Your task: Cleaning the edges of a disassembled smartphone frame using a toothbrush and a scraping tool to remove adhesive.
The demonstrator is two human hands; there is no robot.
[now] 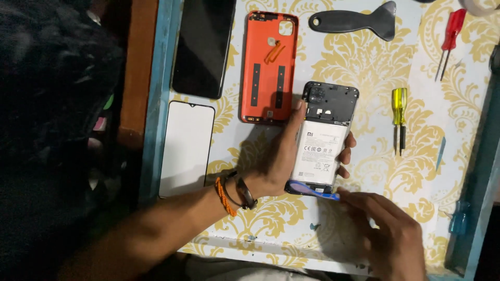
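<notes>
My left hand (276, 161) grips an opened phone (324, 136) from beneath, its back cover off and a white battery showing. My thumb rests along the phone's left edge and my fingertips curl over its right edge. My right hand (390, 231) holds a thin blue pry tool (312, 191) whose tip lies across the phone's bottom end, just below the battery. An orange bracelet and a dark band sit on my left wrist.
An orange back cover (268, 67) lies inner side up, beside a black phone (203, 47) and a white screen protector (186, 148). A black scraper (357, 21), a red screwdriver (449, 39), a yellow screwdriver (399, 117) and a blue tool (459, 218) lie on the patterned table.
</notes>
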